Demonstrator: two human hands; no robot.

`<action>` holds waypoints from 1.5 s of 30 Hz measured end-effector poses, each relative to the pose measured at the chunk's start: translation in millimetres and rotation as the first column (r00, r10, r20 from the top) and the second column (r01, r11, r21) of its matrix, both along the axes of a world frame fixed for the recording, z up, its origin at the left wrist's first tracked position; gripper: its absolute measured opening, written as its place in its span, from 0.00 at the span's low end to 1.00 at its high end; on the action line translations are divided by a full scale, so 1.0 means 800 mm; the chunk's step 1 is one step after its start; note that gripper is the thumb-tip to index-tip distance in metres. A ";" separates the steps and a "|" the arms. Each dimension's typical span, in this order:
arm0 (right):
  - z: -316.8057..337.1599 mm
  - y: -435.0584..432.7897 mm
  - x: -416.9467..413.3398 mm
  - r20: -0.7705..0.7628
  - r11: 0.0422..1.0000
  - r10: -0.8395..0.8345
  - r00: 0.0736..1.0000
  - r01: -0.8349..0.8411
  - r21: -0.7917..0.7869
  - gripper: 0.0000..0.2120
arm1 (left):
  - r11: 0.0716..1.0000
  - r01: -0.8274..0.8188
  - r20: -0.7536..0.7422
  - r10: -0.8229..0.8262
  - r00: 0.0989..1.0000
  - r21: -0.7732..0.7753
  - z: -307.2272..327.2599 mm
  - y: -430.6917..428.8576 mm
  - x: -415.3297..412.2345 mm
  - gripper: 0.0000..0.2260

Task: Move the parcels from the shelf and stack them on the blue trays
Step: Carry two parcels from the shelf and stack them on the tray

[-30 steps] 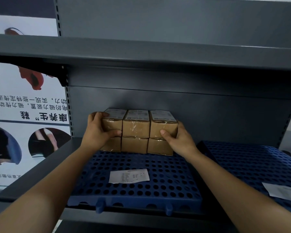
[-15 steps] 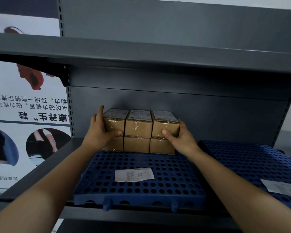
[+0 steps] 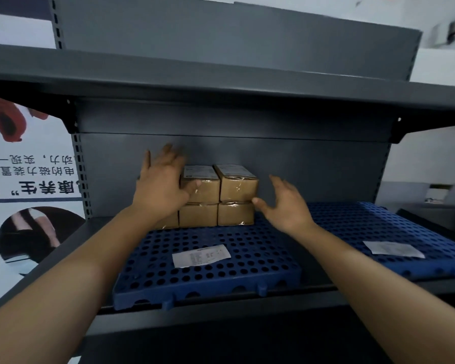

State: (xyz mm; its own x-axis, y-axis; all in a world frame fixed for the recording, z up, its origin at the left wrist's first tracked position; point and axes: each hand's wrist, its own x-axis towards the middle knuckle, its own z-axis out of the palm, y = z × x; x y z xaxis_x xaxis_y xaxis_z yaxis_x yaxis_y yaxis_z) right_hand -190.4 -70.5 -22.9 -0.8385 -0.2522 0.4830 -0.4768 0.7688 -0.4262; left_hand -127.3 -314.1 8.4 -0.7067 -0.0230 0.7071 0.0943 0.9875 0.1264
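The parcels [image 3: 237,187] stand at the back of the left tray [image 3: 208,274], close against the back panel [image 3: 313,166] of the shelf [image 3: 69,248]. They are stacked two high in a row that runs left to right; the leftmost column is mostly hidden.

The left grip [image 3: 159,187] lies over the upper left parcel, its fingers spread and blurred, with the thumb against the front of the middle upper parcel. It wraps round nothing. The right grip [image 3: 286,206] is also spread, palm turned toward the stack. Its thumb tip is at the lower front corner of the upper right parcel; whether it touches cannot be told.

So the stack lies straight ahead, between the two grips, with its long axis crossing from one to the other. The left is nearer, already on the boxes, while the right stands just beside the far end. To square or lift the row, the two would likely have to press inward along that axis together.

The front half of the left tray carries only a slip [image 3: 201,255]. The right tray [image 3: 365,227] holds no parcels in view, so stacking there looks undone.
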 end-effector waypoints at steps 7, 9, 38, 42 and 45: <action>0.003 0.065 0.051 -0.144 0.953 -0.175 0.974 0.204 0.225 0.34 | 0.966 0.170 0.189 -0.133 0.973 -0.196 0.002 0.093 0.004 0.30; 0.006 0.091 0.069 -0.108 0.926 -0.238 0.965 0.259 0.274 0.35 | 0.950 0.227 0.225 -0.178 0.958 -0.213 -0.003 0.120 0.008 0.30; -0.088 0.453 0.521 0.150 0.505 -0.848 0.509 0.685 0.525 0.33 | 0.579 0.759 0.492 -0.588 0.642 -0.299 -0.130 0.544 0.271 0.29; -0.105 0.474 0.568 0.184 0.443 -0.893 0.411 0.725 0.527 0.33 | 0.483 0.824 0.515 -0.646 0.564 -0.297 -0.145 0.586 0.299 0.30; -0.117 0.486 0.601 0.211 0.391 -0.920 0.330 0.747 0.537 0.33 | 0.403 0.869 0.537 -0.683 0.495 -0.288 -0.157 0.616 0.317 0.30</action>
State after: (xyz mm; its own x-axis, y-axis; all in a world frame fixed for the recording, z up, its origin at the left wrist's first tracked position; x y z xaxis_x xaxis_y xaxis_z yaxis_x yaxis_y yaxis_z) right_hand 290.5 318.3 -116.8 -0.7438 0.6634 0.0817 0.6630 0.7478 -0.0357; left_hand 126.4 178.9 -117.5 -0.3833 0.9044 0.1877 0.9022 0.4101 -0.1334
